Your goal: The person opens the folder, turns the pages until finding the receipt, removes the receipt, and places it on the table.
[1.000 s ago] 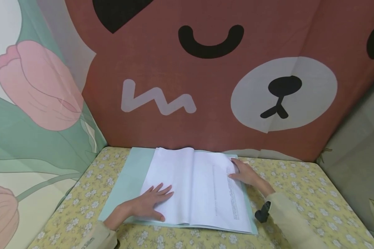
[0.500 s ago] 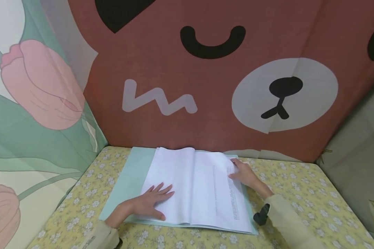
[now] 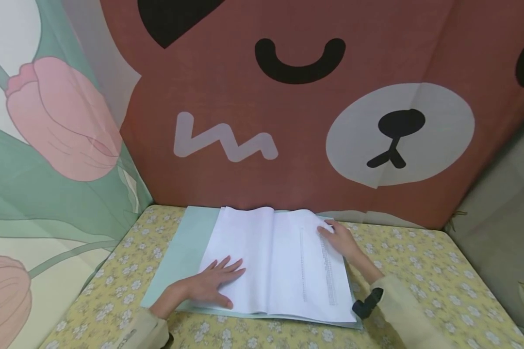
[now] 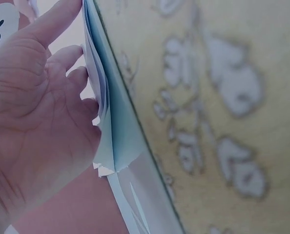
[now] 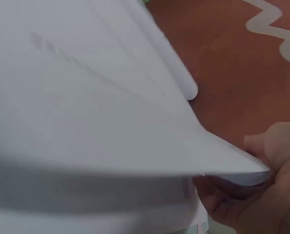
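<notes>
A booklet of white pages (image 3: 286,266) lies open inside a pale green folder (image 3: 185,247). Spread flat, my left hand (image 3: 211,283) rests on the left page near its lower edge; in the left wrist view the left palm (image 4: 37,107) is seen beside the stacked sheet edges (image 4: 97,73). My right hand (image 3: 341,241) pinches the upper outer corner of the right page, which carries columns of small print. Seen from the right wrist, the page (image 5: 106,117) bows up from the sheets beneath, its corner between the thumb and fingers of the right hand (image 5: 277,185).
The table wears a yellow flowered cloth (image 3: 419,261). Behind it hangs a brown bear-print cloth (image 3: 297,179), close to the folder's far edge. A tulip-print cloth (image 3: 70,203) closes the left side, and a greyish one (image 3: 498,232) the right.
My right hand has shifted slightly up and inward, and the right page's outer edge has lifted with it. The left hand stays in place on the left page.
</notes>
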Tool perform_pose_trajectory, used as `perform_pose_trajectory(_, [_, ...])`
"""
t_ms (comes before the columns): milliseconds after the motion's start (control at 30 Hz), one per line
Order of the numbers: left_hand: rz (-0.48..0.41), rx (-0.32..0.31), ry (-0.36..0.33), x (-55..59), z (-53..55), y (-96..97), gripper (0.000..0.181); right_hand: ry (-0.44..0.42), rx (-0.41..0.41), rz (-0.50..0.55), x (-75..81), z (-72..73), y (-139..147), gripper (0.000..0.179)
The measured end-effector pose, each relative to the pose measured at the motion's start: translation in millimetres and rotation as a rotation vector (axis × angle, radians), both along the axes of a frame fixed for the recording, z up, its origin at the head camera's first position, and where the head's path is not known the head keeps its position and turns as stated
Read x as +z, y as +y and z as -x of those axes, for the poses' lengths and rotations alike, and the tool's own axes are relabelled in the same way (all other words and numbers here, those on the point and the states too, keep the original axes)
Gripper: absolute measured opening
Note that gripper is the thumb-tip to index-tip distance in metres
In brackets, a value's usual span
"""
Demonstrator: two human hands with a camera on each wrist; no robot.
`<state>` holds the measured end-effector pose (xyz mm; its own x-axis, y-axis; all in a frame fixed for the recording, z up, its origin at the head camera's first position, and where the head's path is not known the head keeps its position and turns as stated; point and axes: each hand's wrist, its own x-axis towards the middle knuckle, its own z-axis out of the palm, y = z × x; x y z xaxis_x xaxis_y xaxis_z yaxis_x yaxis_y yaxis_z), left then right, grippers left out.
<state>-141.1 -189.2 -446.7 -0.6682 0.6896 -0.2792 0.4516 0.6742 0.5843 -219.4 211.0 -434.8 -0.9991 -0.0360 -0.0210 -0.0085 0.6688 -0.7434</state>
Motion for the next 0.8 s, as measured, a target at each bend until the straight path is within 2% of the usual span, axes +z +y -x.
perform_pose_trajectory(200, [-0.004, -0.007, -0.009, -0.2, 0.2, -1.7, 0.094, -0.139, -0.041, 0.213, 17.0, -7.9, 6, 0.061])
perform_pose_trajectory(400, [-0.012, -0.004, -0.02, -0.1, 1.0, -1.4, 0.096, -0.101, -0.082, 0.345, 20.6, -10.0, 15, 0.049])
perform_pose_trajectory(533, [-0.016, -0.014, -0.018, -0.1, 1.6, -0.8, 0.096, -0.084, -0.095, 0.439, 19.0, -8.8, 20, 0.048])
perform_pose_trajectory(800, [-0.026, 0.004, -0.021, -1.5, 1.1, 0.9, 0.093, -0.143, -0.113, 0.537, 24.6, -6.7, 16, 0.047])
